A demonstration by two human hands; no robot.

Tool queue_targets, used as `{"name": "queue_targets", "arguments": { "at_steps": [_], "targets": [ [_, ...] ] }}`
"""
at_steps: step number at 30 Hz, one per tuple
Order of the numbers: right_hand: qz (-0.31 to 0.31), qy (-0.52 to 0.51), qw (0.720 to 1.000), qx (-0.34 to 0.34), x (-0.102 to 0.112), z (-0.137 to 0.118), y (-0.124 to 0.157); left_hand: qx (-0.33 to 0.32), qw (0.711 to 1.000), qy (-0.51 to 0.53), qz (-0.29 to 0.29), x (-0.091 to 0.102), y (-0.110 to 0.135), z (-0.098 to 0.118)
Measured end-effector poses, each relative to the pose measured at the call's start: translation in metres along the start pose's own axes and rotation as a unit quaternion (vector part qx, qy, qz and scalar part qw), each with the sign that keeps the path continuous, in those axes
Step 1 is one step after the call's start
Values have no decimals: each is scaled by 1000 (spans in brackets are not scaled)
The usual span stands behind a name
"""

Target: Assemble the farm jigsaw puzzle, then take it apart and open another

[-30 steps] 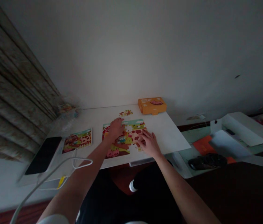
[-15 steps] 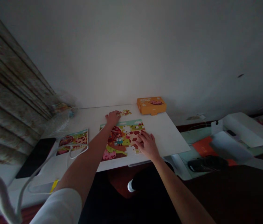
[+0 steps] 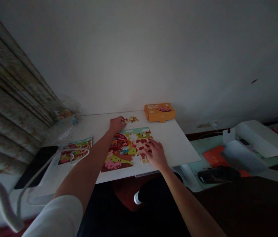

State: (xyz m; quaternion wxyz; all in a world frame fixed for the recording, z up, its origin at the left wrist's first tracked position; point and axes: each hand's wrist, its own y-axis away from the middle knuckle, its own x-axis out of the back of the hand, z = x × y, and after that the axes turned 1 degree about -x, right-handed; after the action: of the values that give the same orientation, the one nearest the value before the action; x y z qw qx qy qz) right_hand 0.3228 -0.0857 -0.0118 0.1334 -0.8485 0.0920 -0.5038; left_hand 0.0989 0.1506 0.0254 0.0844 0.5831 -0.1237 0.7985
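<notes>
A partly assembled farm jigsaw puzzle [image 3: 126,149] with a red barn, pink pigs and a small figure lies on the white table [image 3: 175,144]. White gaps show in its right half. My left hand [image 3: 116,124] reaches past the puzzle's top edge, its fingertips at a small cluster of loose puzzle pieces [image 3: 130,119]. Whether it grips a piece is hidden. My right hand [image 3: 155,154] rests on the puzzle's right part with fingers spread, holding nothing visible.
An orange cardboard box [image 3: 159,112] stands at the table's far edge. A printed picture card [image 3: 75,151] with a white cable loop on it lies left of the puzzle. A dark phone [image 3: 36,166] and a plastic bag [image 3: 65,126] lie further left, by a curtain [image 3: 8,98].
My left hand has moved from the puzzle's upper left to the loose pieces beyond its top edge. My right hand stays on the puzzle, and the view has turned slightly.
</notes>
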Motion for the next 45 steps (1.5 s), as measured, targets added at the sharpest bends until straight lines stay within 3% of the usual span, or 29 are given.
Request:
{"name": "queue_targets", "arguments": {
  "at_steps": [7,11,14,17,22,25,28,31,38,45],
  "targets": [
    [28,-33,999,1,-1,6,-1,-39,995,-38,80,15,20,-35],
    [47,-78,996,8,-1,9,-3,-109,989,0,98,20,48,-40],
    [79,-130,988,3,-2,13,-5,-202,972,57,103,12,86,-21],
    [122,-187,974,-39,-4,18,-6,-261,953,107,109,-1,130,14],
    [176,-322,914,-171,2,24,-1,-303,932,163,113,-19,186,68],
    [137,-397,887,-195,12,20,10,-314,926,177,108,-23,202,85],
    [48,-402,898,-174,21,12,28,-321,926,178,87,-25,210,93],
    [3,-360,922,-143,23,7,45,-319,929,176,59,-25,213,100],
    [31,-258,955,-140,20,27,50,-305,946,108,15,-29,216,111],
    [11,-165,980,-110,18,39,41,-300,951,79,-9,-33,221,108]
  ]
}}
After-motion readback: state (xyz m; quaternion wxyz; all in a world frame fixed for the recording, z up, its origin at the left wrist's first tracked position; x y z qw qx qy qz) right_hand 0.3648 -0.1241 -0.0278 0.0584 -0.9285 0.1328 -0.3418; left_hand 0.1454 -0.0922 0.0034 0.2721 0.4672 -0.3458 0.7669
